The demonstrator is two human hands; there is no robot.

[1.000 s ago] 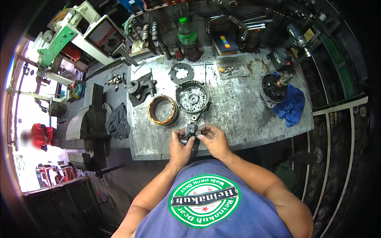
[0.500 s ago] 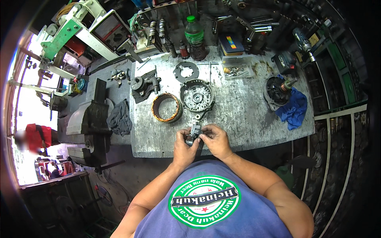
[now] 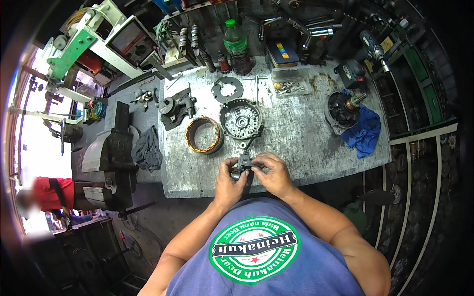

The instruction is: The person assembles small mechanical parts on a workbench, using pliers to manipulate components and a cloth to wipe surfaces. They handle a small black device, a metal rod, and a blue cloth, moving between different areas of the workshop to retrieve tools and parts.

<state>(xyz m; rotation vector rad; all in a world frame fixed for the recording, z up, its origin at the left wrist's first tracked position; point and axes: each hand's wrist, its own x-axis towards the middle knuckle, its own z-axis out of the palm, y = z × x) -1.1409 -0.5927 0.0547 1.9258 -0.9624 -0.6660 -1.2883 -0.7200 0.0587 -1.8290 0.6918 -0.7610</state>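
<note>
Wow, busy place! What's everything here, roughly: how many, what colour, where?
Tabletop: 1, grey, centre
Small part: 1, dark, held, near edge
Ring: 1, coppery, tabletop's left
Housing: 1, grey, beside ring
Disc: 1, dark, behind housing
Bottle: 1, green, back
Box: 1, clear, back
Rag: 1, blue, right
Shafted part: 1, dark, right
Vise: 1, dark, left
Tools: several, silver, back
Person: 1, red top, far left
Left hand: 1, bare, on small part
Right hand: 1, bare, at small part

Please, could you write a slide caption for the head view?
Left hand holding, right hand touching, a dark finned component near a copper-wound stator and alternator housing.
</note>
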